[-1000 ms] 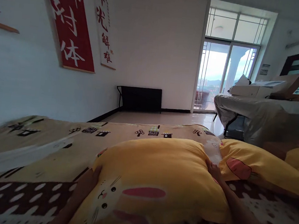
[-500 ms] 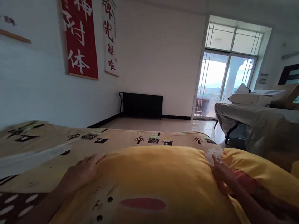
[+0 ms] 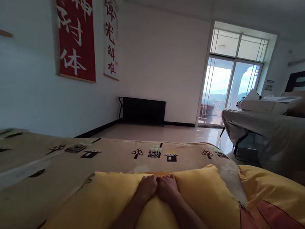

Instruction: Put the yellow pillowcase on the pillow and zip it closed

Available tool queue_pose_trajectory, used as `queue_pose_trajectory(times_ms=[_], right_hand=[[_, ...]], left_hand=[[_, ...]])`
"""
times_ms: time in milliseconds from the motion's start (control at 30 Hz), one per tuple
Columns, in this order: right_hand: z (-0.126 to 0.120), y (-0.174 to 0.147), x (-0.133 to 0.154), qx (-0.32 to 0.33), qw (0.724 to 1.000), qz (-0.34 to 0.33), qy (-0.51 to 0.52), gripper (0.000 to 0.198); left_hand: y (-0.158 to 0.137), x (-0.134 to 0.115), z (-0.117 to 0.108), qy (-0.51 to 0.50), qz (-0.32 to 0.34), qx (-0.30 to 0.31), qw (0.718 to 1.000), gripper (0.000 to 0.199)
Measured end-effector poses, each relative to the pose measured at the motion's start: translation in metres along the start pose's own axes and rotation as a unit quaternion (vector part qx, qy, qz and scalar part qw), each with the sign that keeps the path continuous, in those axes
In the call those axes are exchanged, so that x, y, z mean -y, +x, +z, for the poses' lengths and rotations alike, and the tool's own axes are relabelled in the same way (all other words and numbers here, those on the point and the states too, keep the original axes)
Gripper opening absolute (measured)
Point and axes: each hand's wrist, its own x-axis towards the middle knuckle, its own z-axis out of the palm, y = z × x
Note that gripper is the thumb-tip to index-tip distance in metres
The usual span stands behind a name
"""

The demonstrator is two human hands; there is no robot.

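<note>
Pillow, yellow, lies on the bed directly in front of the person, with both hands at its far edge near the middle. Left hand and right hand sit side by side, close enough to touch at the knuckles, the fingers curled in tight and holding the pillow's cloth; the fingertips themselves are hidden. Between the forearms the fabric bulges up in a ridge, and the pillow's far right corner stands up in a point.

A second ago the hands were wide apart, one at each side of the same pillow, and half a second ago they lay looser, the left more open over its side. Now they have come together at the middle. The printed rabbit face that showed earlier has given way to plain yellow cloth.

On the right lies a second yellow pillow with a reddish printed patch; another such patch shows just nearer, and I cannot tell which pillow bears it. Beyond the hands, the beige bedsheet, printed with mushrooms and little houses, spreads as before. Past the bed, the black panel leaning at the wall and the plastic-draped table keep their places.
</note>
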Motion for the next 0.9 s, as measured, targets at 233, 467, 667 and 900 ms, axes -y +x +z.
queue_pose_trajectory(times_ms=[233,467,667,900], right_hand=[[0.004,-0.007,-0.006,-0.017,0.999,0.019,0.034,0.030],[0.000,-0.009,-0.008,-0.019,0.999,0.016,0.047,0.029],[0.004,-0.010,-0.004,-0.030,0.998,0.011,0.052,0.030],[-0.023,-0.022,-0.055,-0.053,0.993,-0.060,0.087,0.034]], left_hand=[[-0.001,0.002,0.009,-0.013,-0.002,-0.013,1.000,0.035],[-0.007,0.000,0.005,-0.009,0.005,-0.019,1.000,0.034],[-0.005,0.001,0.012,-0.017,-0.003,-0.032,0.999,0.035],[-0.022,0.049,-0.016,-0.012,0.045,-0.021,0.999,0.041]])
